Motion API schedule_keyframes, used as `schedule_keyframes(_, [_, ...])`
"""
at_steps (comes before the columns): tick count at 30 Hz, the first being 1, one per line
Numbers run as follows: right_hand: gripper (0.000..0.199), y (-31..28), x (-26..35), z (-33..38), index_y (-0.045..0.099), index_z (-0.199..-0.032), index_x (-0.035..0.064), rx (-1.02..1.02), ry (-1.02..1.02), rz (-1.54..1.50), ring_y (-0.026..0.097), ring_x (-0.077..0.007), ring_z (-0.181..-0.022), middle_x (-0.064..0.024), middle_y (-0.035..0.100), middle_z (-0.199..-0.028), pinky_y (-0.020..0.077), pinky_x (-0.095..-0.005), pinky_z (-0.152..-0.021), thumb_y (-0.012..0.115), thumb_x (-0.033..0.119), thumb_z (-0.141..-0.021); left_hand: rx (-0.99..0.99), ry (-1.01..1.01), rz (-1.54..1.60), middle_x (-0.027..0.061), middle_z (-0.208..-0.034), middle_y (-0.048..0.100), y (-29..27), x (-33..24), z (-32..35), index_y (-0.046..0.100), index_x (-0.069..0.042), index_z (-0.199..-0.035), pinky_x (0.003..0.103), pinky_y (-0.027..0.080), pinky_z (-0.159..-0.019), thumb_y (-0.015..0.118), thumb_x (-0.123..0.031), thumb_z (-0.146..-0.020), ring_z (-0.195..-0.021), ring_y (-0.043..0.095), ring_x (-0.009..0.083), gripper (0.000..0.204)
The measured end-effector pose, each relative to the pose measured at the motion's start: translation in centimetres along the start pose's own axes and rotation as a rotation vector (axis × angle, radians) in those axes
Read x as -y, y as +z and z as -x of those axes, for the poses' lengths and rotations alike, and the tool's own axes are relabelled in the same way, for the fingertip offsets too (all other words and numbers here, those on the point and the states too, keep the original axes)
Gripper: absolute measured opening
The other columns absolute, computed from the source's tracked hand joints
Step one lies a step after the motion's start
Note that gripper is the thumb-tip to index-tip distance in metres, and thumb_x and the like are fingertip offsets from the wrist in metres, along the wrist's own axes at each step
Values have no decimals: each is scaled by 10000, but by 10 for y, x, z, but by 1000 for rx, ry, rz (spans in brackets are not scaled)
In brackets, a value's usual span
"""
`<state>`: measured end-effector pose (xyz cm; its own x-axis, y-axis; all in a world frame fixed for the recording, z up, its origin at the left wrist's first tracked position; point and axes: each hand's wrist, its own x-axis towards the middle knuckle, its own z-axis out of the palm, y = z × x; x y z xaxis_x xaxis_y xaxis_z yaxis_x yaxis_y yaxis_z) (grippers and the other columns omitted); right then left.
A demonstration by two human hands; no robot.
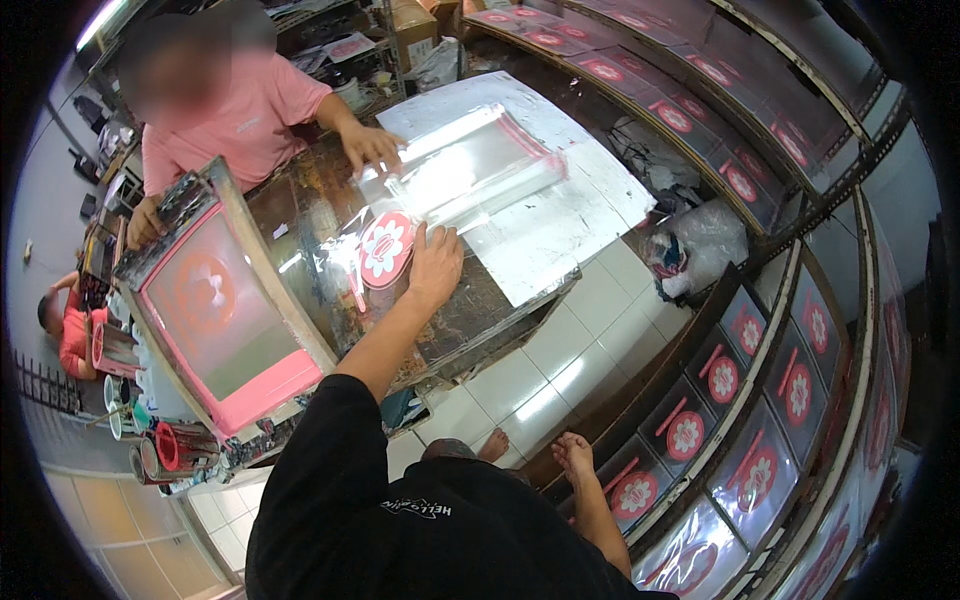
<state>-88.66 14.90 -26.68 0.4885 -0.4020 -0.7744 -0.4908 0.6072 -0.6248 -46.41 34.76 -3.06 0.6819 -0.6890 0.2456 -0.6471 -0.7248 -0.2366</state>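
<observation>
A clear plastic sheet (384, 248) with a pink round print and a white flower lies over the dark worktable. My left hand (437, 265) is at the sheet's near right side, fingers bent down onto it beside the print. Lower right, my right hand (573, 455) hangs above the floor near the drying rack, fingers curled, with nothing visible in them. Across the table, a co-worker's hand (373, 150) rests on clear plastic sheets (490, 165), which lie on a white board (600, 190). The co-worker's other hand (146, 222) is on the framed printing screen (230, 300).
A drying rack (850, 190) with several printed sheets (686, 436) curves along the right. Paint tubs (185, 447) stand at the lower left. A plastic bag (705, 245) sits under the rack. White floor tiles (560, 365) show between table and rack. Another person (75, 330) is far left.
</observation>
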Motion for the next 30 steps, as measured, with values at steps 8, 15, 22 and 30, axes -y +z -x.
schedule_keyframes(8, [597, 117, 131, 119, 345, -1490, 40, 568, -434, -183, 478, -327, -1327, -136, 374, -1519, 442, -436, -1034, 600, 241, -989, -301, 241, 133, 192, -1393, 520, -44, -79, 44, 660, 53, -1133, 523, 355, -1064, 578, -187, -803, -1166, 497, 297, 416])
schedule_keyframes(15, [594, 172, 152, 170, 339, -1511, 12, 252, -840, -2, 407, -202, -1374, -95, 367, -1548, 332, -337, -1119, 546, 246, -1007, -257, 443, 567, 196, -1444, 465, -78, -146, 117, 620, 49, -1179, 602, 295, -1100, 570, -191, -835, -1270, 456, 328, 423])
schedule_keyframes(22, [431, 142, 64, 231, 493, -1409, -3, -217, -913, -137, 500, -222, -1298, -132, 529, -1410, 378, -336, -1090, 504, 210, -1035, -250, 840, 770, 192, -1468, 448, -104, -125, 231, 580, 46, -1265, 590, 226, -1158, 609, -290, -876, -1412, 350, 341, 515])
schedule_keyframes(30, [353, 116, 2, 375, 557, -1330, -18, -652, -980, 81, 554, -223, -1250, -125, 593, -1334, 441, -370, -1058, 510, 164, -1032, -163, 1022, 1359, 161, -1211, 616, -113, -44, 327, 640, 6, -1151, 465, 458, -968, 735, -132, -760, -1158, 555, 342, 426])
